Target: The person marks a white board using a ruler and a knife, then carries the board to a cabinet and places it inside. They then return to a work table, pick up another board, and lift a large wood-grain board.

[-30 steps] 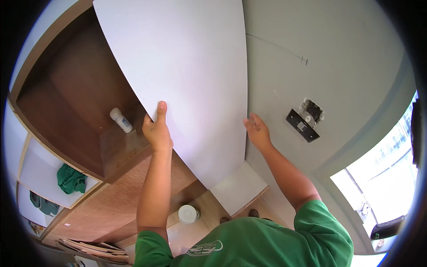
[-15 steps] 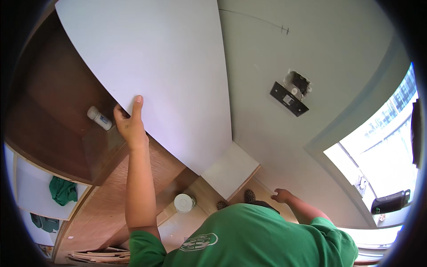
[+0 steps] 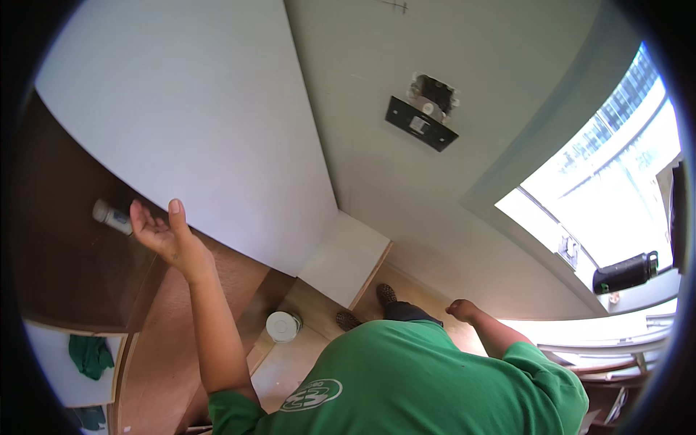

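My left hand (image 3: 163, 232) is open, fingers apart and slightly bent, beside the lower left edge of the large white panel (image 3: 196, 123); whether it touches is unclear. Behind it, a white cylindrical bottle (image 3: 109, 214) lies inside the brown cabinet (image 3: 76, 264). My right hand (image 3: 462, 310) hangs low by my right side, fingers curled; what they hold, if anything, I cannot make out. The panel stands along a pale wall (image 3: 362, 152), above a short white board (image 3: 341, 257).
A black plate (image 3: 420, 123) hangs from a wall opening. At right are a bright window (image 3: 594, 188) and a black cylinder (image 3: 620, 274). A lidded bucket (image 3: 283, 326) sits near my shoes (image 3: 386, 293). Green cloth (image 3: 90, 355) lies on a white shelf at left.
My right hand has dropped from beside the panel to my side. My left hand's grip on the panel edge has loosened, fingers opening. The view has shifted, moving panel and wall leftward.
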`<state>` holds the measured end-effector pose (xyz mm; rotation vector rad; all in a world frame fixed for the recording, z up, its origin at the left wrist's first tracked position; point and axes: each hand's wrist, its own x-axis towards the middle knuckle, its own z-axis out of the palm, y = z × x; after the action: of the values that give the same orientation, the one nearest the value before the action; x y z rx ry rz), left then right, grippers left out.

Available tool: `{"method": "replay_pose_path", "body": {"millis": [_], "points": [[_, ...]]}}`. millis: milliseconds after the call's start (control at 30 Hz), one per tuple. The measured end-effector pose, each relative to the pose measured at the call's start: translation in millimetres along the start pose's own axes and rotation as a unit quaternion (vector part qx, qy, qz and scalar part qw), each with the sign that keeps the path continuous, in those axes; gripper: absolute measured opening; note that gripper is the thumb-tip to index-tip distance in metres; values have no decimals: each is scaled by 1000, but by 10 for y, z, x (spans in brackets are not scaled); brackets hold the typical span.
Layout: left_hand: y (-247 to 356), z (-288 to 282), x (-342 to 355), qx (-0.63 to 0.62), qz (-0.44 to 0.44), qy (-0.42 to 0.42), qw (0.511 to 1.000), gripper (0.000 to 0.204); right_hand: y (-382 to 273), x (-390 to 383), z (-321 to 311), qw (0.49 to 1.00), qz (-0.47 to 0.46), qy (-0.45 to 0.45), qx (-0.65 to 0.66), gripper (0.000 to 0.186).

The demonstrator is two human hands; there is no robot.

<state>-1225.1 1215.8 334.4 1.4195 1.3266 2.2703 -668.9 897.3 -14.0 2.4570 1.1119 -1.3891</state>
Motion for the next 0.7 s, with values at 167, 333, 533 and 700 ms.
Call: {"method": "replay_pose_path", "body": {"millis": [167,333,533,700], "points": [[-4,-19,-329,51,76,-6,996,73,-69,-425,41,999,-34,-5,-30,52],[-99,-192,-984,102,155,-69,980,72,192,-601,101,1000,-20,23,1,53],[100,-475,-2087,150,45,-223,962,65,495,-717,267,995,-30,55,78,50],[196,-544,-3030,89,-164,-344,920,28,1124,-776,394,988,8,69,141,46]]}}
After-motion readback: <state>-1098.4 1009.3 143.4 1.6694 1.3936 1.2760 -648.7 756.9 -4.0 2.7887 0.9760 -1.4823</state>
